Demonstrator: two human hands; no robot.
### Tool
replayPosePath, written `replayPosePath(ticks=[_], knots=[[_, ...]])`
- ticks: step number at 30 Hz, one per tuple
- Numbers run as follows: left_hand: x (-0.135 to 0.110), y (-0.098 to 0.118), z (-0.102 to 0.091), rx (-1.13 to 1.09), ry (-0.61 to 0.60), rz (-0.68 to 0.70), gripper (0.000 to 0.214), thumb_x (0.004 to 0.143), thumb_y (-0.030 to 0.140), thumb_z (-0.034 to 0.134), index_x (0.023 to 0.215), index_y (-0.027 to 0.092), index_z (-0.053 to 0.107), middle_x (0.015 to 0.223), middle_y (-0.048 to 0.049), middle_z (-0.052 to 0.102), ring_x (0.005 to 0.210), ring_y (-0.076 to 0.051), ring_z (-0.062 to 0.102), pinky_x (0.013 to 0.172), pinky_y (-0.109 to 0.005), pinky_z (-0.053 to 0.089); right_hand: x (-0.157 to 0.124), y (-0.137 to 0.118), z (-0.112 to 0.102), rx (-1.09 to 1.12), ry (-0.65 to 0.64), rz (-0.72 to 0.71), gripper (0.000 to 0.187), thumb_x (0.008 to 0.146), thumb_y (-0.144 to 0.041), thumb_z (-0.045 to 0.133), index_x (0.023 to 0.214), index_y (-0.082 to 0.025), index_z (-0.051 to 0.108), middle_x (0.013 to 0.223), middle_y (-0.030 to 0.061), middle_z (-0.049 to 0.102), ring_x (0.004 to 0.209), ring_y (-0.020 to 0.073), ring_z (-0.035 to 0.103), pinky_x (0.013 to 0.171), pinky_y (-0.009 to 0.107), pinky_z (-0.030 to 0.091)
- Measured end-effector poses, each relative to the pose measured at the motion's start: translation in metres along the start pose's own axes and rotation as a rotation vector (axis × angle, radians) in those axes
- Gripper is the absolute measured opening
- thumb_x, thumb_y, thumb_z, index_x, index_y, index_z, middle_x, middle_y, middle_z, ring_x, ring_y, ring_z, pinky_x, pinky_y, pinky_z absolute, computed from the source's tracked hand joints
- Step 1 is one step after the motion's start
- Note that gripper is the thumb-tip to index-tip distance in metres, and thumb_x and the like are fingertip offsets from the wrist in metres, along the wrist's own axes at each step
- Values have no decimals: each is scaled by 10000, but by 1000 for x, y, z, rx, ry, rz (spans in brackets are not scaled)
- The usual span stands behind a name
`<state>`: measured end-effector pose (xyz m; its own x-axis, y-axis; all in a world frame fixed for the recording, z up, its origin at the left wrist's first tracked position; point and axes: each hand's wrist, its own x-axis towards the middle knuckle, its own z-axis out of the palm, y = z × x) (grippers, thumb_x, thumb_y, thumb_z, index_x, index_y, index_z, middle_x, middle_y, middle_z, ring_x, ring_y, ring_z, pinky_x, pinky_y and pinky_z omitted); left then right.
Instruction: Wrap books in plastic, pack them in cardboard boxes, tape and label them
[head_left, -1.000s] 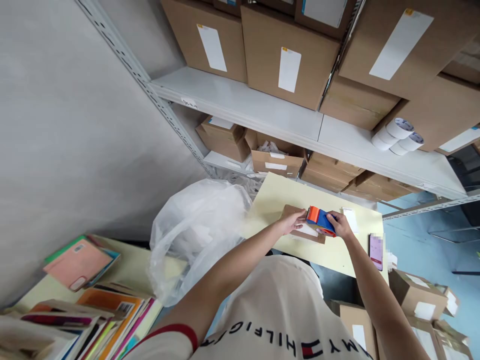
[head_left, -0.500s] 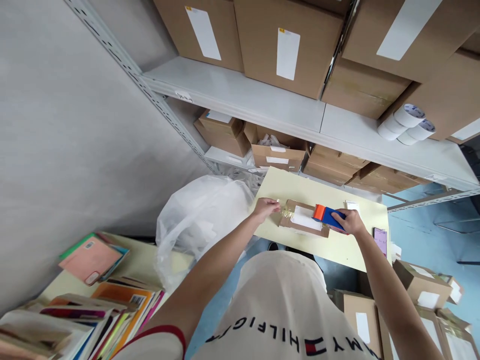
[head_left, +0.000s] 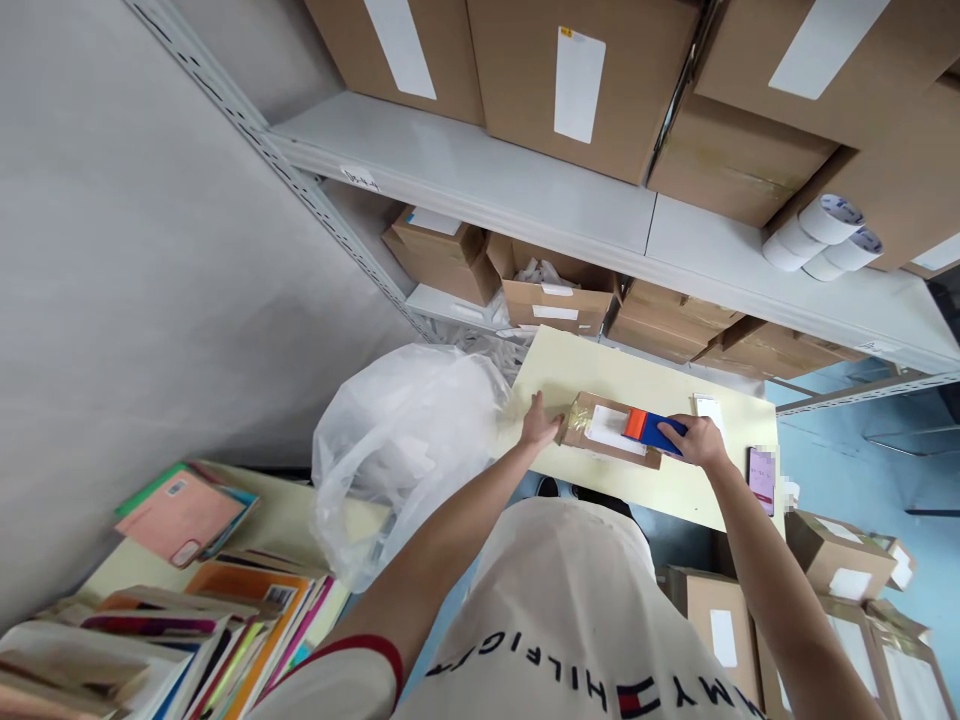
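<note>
Metal shelving rack [head_left: 450, 155] stands beyond the small cardboard carton [head_left: 600, 448]. Pale yellow tabletop [head_left: 570, 360] under the carton. Bulging translucent plastic bag [head_left: 409, 430] left of it. Carton lies flat in front of me. My left hand [head_left: 540, 425] is at its left end, spread wide, nothing visible in it; can't tell if touching cardboard or just beside. My right hand [head_left: 701, 440] is wrapped around the blue-and-orange tape dispenser [head_left: 658, 430], over the carton's right part, orange end pointing left; contact unclear. Smartphone [head_left: 762, 478] right of the carton, near the tabletop's edge. White label [head_left: 604, 425] on the carton's top. Shiny tape [head_left: 578, 416] on its left end.

Step, my read: taping the carton, left end stuck, strip being laid along the top. Next move seems to need left hand steadying, right hand drawing the dispenser past the carton's right end, then cutting.
</note>
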<state>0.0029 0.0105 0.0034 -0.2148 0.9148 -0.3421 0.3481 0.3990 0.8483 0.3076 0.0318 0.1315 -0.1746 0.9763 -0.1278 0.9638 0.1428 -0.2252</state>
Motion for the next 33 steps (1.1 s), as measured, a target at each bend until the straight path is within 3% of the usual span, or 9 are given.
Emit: replayPosePath(ticks=[4,8,10,12,15,20,24,29,33], knots=[[-12,-6,18,43,-127,151,580,995,413,319,1528,190,265,1528,-116,398,1418,-236,373,1108,-406,395,-3,-2,-1,1,4,0,400,857,-580,512,909,-275,764,813,39,771,746,235,709,640,305,510],[-19,-4,18,185,-264,265,709,984,492,329,1566,189,57,1549,-175,343,1417,-251,376,1091,-411,389,-4,-2,-2,-1,-13,-3,395,863,-570,507,910,-274,764,810,32,770,739,230,705,626,297,501],[-17,7,9,335,-268,386,976,878,606,491,1558,141,-32,1593,-228,185,1480,-317,206,1135,-487,301,-5,0,-2,10,-15,-15,401,863,-577,508,916,-274,765,805,29,770,730,224,703,623,291,497],[-14,25,3,510,-293,583,1292,665,714,660,1545,75,-38,1606,-262,23,1493,-390,10,1170,-564,144,-5,2,-2,18,-20,-13,419,858,-591,513,935,-267,766,804,37,770,727,230,703,623,294,495],[-9,55,7,742,-412,809,1390,507,732,732,1533,52,85,1602,-265,94,1485,-424,11,1167,-581,-30,-2,1,-2,27,-57,-10,446,854,-606,522,967,-251,767,808,52,766,734,240,703,624,299,492],[-5,74,19,856,-431,779,1212,527,576,776,1496,78,246,1486,-238,372,1385,-394,312,1184,-507,40,4,9,-7,45,-104,-73,502,855,-649,502,965,-237,767,805,64,763,750,234,699,625,285,485],[-1,74,17,885,-429,763,1188,534,567,763,1493,87,252,1465,-220,395,1356,-389,340,1180,-492,87,-4,57,-11,27,-103,-52,489,840,-656,519,948,-250,770,804,59,767,761,242,705,640,295,494],[-5,77,19,1015,-449,724,1266,554,667,726,1516,50,182,1535,-250,302,1427,-407,234,1176,-532,-56,-14,118,10,83,-147,-10,417,838,-583,563,961,-242,770,860,52,777,779,244,714,649,306,512],[-23,90,60,1101,-495,762,1331,586,784,639,1527,8,106,1602,-266,92,1486,-407,40,1162,-549,-103,-6,118,27,132,-187,-36,408,875,-556,521,1032,-256,749,953,43,773,858,238,710,698,298,519]])
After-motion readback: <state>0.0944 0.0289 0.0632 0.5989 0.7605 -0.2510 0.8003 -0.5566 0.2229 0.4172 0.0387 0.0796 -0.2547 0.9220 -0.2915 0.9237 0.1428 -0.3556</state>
